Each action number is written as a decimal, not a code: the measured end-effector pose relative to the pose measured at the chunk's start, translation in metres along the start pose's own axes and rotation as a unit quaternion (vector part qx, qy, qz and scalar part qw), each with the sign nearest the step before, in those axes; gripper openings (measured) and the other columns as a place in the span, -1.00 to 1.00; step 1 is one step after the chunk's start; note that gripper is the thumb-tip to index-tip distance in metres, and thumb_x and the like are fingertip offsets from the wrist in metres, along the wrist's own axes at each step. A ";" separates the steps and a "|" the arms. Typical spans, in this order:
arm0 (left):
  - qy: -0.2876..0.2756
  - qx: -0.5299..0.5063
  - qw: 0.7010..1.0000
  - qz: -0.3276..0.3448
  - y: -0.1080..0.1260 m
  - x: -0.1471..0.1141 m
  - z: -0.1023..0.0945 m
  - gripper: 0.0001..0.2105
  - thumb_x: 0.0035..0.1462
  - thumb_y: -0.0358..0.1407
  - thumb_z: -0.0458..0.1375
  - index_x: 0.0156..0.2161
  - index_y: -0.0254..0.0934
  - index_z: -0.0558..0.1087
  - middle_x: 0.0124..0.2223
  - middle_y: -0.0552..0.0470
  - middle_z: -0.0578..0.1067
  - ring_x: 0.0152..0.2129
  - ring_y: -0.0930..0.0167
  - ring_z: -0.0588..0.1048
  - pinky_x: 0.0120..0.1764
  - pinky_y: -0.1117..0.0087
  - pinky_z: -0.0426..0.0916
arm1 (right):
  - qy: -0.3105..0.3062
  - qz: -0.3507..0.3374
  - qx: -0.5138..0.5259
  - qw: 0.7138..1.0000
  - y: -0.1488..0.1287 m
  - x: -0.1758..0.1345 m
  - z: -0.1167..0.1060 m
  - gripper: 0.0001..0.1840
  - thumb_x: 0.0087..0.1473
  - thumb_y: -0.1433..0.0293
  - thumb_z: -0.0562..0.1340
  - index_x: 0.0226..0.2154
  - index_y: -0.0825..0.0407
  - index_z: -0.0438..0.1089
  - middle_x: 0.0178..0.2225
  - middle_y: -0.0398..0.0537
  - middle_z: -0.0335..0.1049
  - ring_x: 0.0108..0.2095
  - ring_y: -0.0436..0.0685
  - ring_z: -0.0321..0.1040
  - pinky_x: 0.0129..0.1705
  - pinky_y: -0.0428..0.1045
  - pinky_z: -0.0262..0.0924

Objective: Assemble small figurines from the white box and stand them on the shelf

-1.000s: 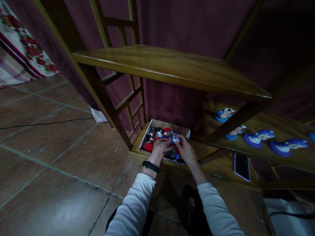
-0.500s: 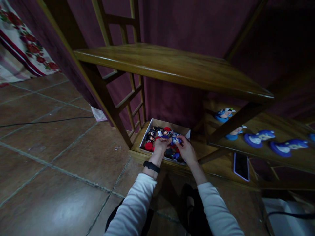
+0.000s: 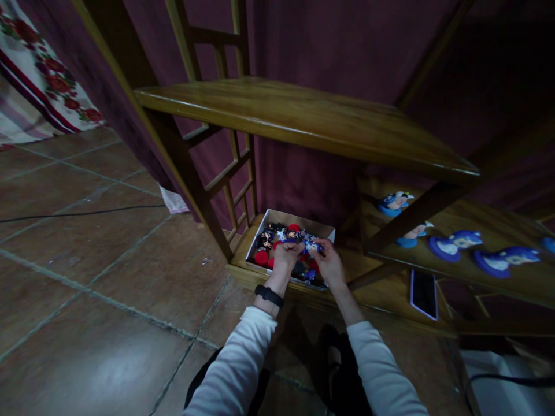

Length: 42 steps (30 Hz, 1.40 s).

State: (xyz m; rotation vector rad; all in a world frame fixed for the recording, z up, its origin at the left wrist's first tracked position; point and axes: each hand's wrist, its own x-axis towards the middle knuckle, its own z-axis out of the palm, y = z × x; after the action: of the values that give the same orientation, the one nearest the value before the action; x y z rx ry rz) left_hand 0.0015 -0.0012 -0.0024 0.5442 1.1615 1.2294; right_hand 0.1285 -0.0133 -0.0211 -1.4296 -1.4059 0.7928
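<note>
A shallow white box [image 3: 324, 224] on the low wooden shelf holds several small figurines in black, blue and white, along with red round pieces [image 3: 261, 257]. Over the box, my left hand [image 3: 288, 254] and my right hand [image 3: 329, 263] come together at a small blue-and-white figurine [image 3: 311, 245]. The fingers of both hands are closed around it, the left at its near-left side and the right at its right side. A black band [image 3: 269, 296] circles my left wrist. Parts of the box's contents are hidden beneath my hands.
A wooden shelf board [image 3: 303, 115] juts out above the box. To the right, blue-based figurines [image 3: 455, 245] stand on another shelf, past a slanting post [image 3: 405, 219]. A phone [image 3: 424, 293] lies on the low shelf. A black cable [image 3: 82, 214] runs over the tiled floor [image 3: 108, 277].
Both hands stay at the figurine above the box, with only a slight shift of the fingers. The view has moved very little.
</note>
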 end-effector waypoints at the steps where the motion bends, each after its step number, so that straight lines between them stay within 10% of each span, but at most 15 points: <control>1: -0.005 0.000 1.000 -0.002 0.000 0.000 0.000 -0.71 -0.38 -0.22 0.38 -0.65 -0.39 0.40 -0.65 0.04 0.40 -0.62 0.45 0.41 -0.51 0.42 0.36 | -0.003 -0.001 -0.001 1.000 -0.001 0.000 0.000 -0.71 -0.06 0.29 0.18 -0.20 -0.05 0.31 -0.22 -0.08 0.42 -0.24 0.11 0.37 -0.14 0.03 0.25; 14: -0.024 -0.067 0.997 -0.043 0.008 -0.013 -0.003 -0.68 -0.47 -0.25 0.41 -0.64 -0.39 0.38 -0.62 0.07 0.39 -0.62 0.50 0.38 -0.40 0.34 0.42 | -0.032 -0.019 -0.105 0.994 -0.021 -0.010 -0.011 -0.74 0.00 0.27 0.13 -0.19 -0.12 0.34 -0.24 -0.15 0.44 -0.30 0.09 0.38 -0.24 -0.01 0.26; 42: -0.018 -0.090 0.995 -0.049 -0.008 -0.008 0.005 -0.82 -0.17 -0.36 0.30 -0.58 -0.39 0.37 -0.61 0.08 0.38 -0.63 0.54 0.37 -0.38 0.40 0.41 | -0.032 -0.014 0.024 0.999 -0.007 -0.002 -0.004 -0.56 0.00 0.31 0.14 -0.01 -0.12 0.22 -0.04 -0.09 0.35 -0.12 0.09 0.35 -0.05 0.05 0.22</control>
State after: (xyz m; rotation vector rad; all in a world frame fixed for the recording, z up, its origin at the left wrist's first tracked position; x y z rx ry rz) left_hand 0.0102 -0.0097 -0.0038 0.3678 1.0220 1.2199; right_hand 0.1292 -0.0163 -0.0136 -1.3561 -1.4413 0.8559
